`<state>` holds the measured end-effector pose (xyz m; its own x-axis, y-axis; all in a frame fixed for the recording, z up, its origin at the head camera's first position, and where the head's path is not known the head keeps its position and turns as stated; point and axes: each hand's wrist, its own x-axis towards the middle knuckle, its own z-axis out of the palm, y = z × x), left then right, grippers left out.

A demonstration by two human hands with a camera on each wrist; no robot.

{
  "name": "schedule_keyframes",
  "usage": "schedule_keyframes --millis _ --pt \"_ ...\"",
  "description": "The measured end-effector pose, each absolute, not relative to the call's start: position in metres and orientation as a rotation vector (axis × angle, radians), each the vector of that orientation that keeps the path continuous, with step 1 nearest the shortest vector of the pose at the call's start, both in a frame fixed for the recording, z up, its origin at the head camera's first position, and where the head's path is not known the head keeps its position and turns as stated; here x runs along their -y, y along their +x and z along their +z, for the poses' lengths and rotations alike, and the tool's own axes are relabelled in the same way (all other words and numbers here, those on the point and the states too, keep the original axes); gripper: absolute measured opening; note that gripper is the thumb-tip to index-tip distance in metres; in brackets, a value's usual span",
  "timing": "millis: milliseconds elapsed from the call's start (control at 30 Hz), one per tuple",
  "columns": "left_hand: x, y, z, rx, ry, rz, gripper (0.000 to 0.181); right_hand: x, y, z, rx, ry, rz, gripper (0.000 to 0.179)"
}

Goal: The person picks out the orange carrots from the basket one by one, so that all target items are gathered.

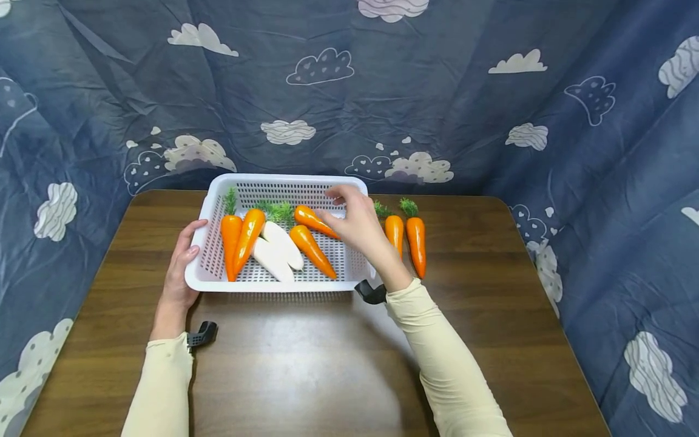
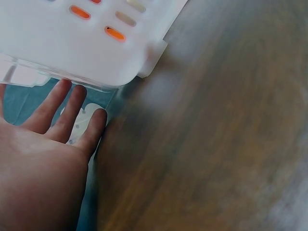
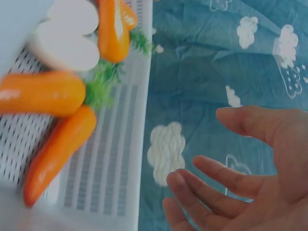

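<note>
Our left hand [image 1: 179, 267], fingers extended, touches the basket [image 1: 273, 286]; our right hand [image 1: 356, 220], fingers wide, hovers near a carrot [image 1: 310, 220].

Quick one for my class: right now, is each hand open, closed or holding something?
Left hand: open, fingers extended at the left end of the white basket.
Right hand: open and empty, above the basket's right end.

Looks like smooth plastic on the slotted basket [image 1: 273, 287] | gleams glossy on the carrots [image 1: 312, 250] | looks smooth, less shiny on the white radishes [image 1: 283, 246] | bristles rough on the green tops [image 1: 409, 207] | shows wood grain, glossy near, on the tabletop [image 1: 306, 358] | creases as matt cloth in the far backdrop [image 1: 437, 115] | matt fabric on the sleeves [image 1: 445, 355]
</note>
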<state>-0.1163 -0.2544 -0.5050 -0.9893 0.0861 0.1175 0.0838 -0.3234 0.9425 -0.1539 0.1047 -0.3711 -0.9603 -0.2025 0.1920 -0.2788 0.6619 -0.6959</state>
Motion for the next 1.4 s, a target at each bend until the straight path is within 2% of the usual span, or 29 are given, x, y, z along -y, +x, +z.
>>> schedule_keyframes --millis 267,833,1400 --pt "0.255 -0.115 -0.503 -1.828 0.236 2.549 0.055 -0.072 -0.159 -0.373 2.874 0.489 1.193 0.042" --pt "0.254 -0.115 -0.502 -1.814 0.242 2.553 0.055 -0.023 -0.172 -0.379 3.073 0.534 1.161 0.053" --pt "0.255 -0.114 -0.503 -1.813 0.227 2.549 0.055 0.006 -0.181 -0.382 3.199 0.647 0.996 0.063"
